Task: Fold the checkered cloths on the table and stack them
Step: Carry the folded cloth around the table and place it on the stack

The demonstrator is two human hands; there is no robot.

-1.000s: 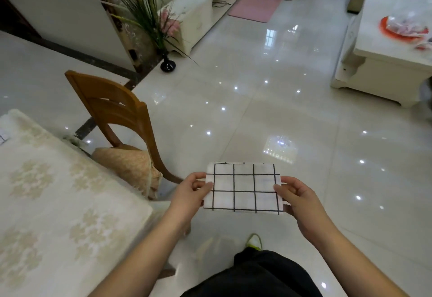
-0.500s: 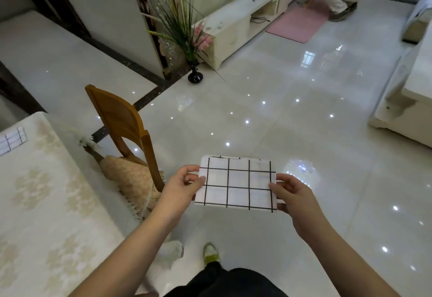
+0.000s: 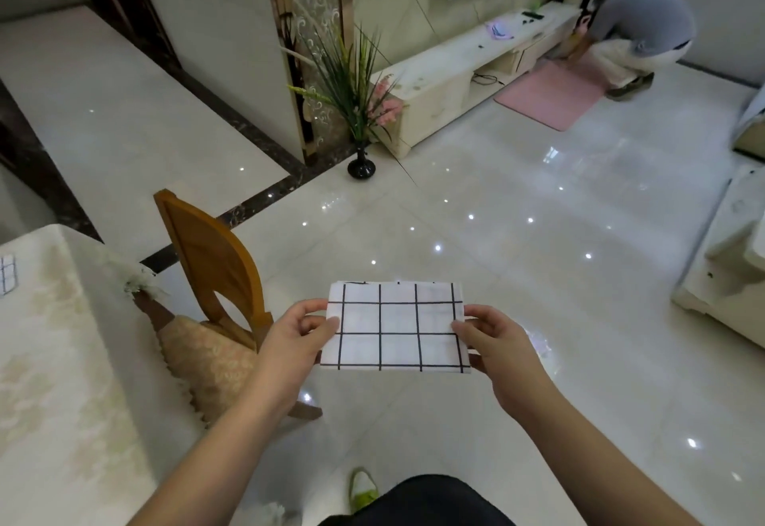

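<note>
- Swinging left since a second ago, our view now takes in more of the cloth-covered table [image 3: 62, 360], while the folded checkered cloth [image 3: 395, 329] has kept its place between our hands, same flat rectangle, no new fold added.
- We hold the cloth in the air over the floor, right of the table and well apart from it; it touches nothing but our fingers.
- Our left hand [image 3: 296, 339] pinches the cloth's left edge, thumb on top and fingers curled beneath.
- Our right hand [image 3: 494, 343] pinches the right edge the same way, thumb over the top face.
- Another checkered cloth [image 3: 8, 275] lies on the table at the far left edge of view, cut off by the frame; we cannot tell whether it is folded or a stack.
- We judge that folding of this piece is done and the step in hand is carrying it over to that cloth to stack it.
- Between us and the table stands a wooden chair [image 3: 211, 273] with a cushion.
- Far right, a person [image 3: 637, 33] crouches by a pink mat [image 3: 550, 97]; a potted plant [image 3: 356, 83] stands far centre.
</note>
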